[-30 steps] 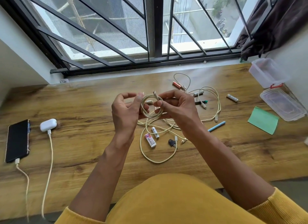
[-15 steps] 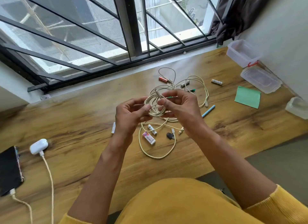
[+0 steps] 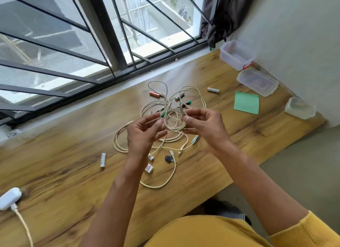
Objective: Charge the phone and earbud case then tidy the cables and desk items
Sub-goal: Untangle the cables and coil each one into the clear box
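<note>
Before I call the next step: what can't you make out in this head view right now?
- Phone: out of frame past the left edge; charging unconfirmed.
- Earbud case: cut by the left edge, cable plugged in.
- Left hand: motion-blurred; its grip on the cable coil is unclear.
- Battery label: too small.
</note>
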{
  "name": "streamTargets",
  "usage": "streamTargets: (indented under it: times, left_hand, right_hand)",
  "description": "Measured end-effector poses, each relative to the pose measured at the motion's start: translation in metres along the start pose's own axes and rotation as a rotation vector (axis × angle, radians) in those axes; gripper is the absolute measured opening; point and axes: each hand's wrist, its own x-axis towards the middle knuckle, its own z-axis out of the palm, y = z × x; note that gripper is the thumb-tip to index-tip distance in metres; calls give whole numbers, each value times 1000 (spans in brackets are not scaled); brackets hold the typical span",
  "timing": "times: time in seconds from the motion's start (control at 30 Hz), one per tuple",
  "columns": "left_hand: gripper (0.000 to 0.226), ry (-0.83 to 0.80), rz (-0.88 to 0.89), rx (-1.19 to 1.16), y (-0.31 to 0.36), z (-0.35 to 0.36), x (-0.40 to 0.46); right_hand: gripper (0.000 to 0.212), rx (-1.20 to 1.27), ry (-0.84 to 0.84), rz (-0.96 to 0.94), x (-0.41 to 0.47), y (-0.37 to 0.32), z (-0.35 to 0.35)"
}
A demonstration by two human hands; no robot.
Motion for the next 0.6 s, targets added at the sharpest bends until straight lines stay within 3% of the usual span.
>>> streamTargets:
  times: [0.4, 0.6]
  left_hand:
    - [17, 10, 29, 74, -1, 158, 70]
    - [17, 5, 15, 117, 5, 241, 125]
  right_hand:
    - [25, 5, 17, 38, 109, -56, -120]
    - [20, -47, 94, 19, 181, -81, -179]
